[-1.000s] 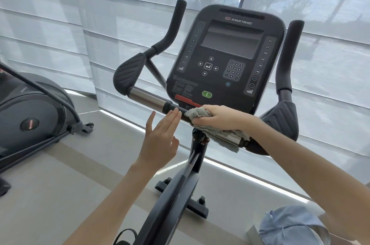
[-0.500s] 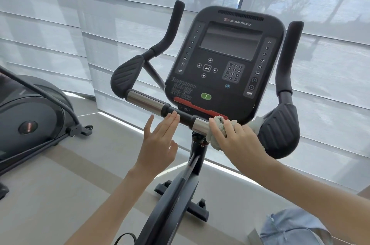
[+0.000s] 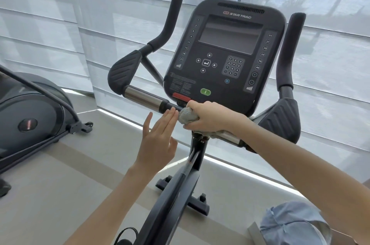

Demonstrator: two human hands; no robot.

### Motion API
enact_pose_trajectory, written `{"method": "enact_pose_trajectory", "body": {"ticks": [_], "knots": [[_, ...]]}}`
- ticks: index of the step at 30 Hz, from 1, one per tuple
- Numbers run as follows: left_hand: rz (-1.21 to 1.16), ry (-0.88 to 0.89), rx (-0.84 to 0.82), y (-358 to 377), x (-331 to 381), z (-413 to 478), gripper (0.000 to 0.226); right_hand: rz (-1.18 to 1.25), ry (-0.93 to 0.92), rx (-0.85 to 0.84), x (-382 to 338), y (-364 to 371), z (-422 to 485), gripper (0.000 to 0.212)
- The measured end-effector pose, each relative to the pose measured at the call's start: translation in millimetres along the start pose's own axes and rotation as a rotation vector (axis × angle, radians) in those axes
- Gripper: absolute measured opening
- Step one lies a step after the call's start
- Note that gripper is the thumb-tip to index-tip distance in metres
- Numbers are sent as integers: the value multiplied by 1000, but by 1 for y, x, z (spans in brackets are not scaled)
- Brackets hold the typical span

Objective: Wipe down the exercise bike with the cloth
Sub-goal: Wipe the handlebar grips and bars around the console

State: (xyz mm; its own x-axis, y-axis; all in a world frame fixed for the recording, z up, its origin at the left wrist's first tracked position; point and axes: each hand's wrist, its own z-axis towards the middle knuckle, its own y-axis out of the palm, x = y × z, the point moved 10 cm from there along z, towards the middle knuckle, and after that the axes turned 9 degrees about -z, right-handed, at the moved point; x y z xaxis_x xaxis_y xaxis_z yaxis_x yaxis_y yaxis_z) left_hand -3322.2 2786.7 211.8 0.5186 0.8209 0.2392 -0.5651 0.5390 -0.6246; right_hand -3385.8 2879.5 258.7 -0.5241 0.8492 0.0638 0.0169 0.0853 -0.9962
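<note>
Gym: Star Trac exercise bike [image 3: 226, 58] with console set beside second cardio machine [image 3: 30, 116], before tall windows covered by sheer blinds [image 3: 60, 24].

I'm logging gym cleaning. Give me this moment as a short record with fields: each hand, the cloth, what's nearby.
right hand: grips the cloth, pressed on the handlebar
cloth: grey, bunched on the bar's middle, just under the console
left hand: open, fingers straight, tips beside the cloth
nearby: another exercise machine at left
</note>
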Motion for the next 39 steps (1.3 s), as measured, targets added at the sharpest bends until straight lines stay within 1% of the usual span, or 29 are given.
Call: {"method": "enact_pose_trajectory", "body": {"ticks": [1, 2, 3, 5, 8, 12, 14, 17, 18, 20, 22, 23, 24, 26, 28, 29, 30, 31, 32, 34, 35, 37, 38, 39], "knots": [[8, -3, -11, 0, -1, 0, 59, 160, 7, -71, 4, 1, 0, 38], [13, -6, -19, 0, -1, 0, 59, 259, 21, -101, 9, 2, -2, 37], [17, -8, -22, -1, -1, 1, 59, 291, 34, -103, 13, 1, -5, 39], [21, -8, -23, -3, 1, 2, 59, 247, 67, -117, 21, 4, -18, 44], [19, -16, -13, -4, 2, 2, 61, 93, 112, -107, 34, 6, -43, 48], [15, -44, -18, -6, 3, 2, 64, -229, 59, 83, 31, -1, -67, 50], [24, -46, -26, -8, 3, 3, 64, -393, 33, 145, 25, 3, -72, 60], [39, -33, -27, -9, 4, 4, 63, -656, -44, 397, 14, 6, -85, 76], [44, -28, -27, -9, 4, 4, 64, -728, -33, 462, 12, 7, -90, 76], [51, -24, -26, -8, 5, 3, 65, -844, -15, 580, 2, 9, -97, 65], [48, -23, -17, -7, 5, 3, 65, -900, -6, 704, -11, 4, -99, 51], [45, -20, -12, -7, 6, 3, 66, -909, 16, 740, -14, 2, -96, 53], [42, -15, -8, -7, 6, 4, 66, -911, 41, 760, -16, 1, -91, 60], [38, -3, 5, -7, 7, 4, 67, -935, 43, 794, -24, 0, -83, 69], [37, 0, 10, -7, 6, 3, 67, -943, 40, 815, -31, -1, -74, 71], [37, -1, 8, -7, 6, 3, 65, -931, 23, 818, -34, 0, -68, 68], [36, -3, 5, -7, 6, 3, 62, -904, 7, 810, -37, 1, -61, 58], [35, -7, 1, -7, 6, 2, 60, -869, -5, 766, -37, 1, -52, 40], [34, -10, -4, -6, 5, 2, 59, -795, -15, 713, -36, -2, -44, 31], [32, -10, -10, -6, 5, 2, 59, -618, -32, 481, -25, -2, -22, 49], [34, -6, -9, -6, 6, 2, 59, -474, -50, 359, -19, -3, -13, 50], [49, 1, -10, -6, 6, 2, 63, -96, -33, 93, -5, -1, -2, 45], [59, 1, -14, -6, 6, 2, 64, 72, -7, 5, 3, 0, -1, 44], [68, -1, -20, -6, 6, 2, 65, 180, 12, -57, 9, 2, -1, 43]]}}
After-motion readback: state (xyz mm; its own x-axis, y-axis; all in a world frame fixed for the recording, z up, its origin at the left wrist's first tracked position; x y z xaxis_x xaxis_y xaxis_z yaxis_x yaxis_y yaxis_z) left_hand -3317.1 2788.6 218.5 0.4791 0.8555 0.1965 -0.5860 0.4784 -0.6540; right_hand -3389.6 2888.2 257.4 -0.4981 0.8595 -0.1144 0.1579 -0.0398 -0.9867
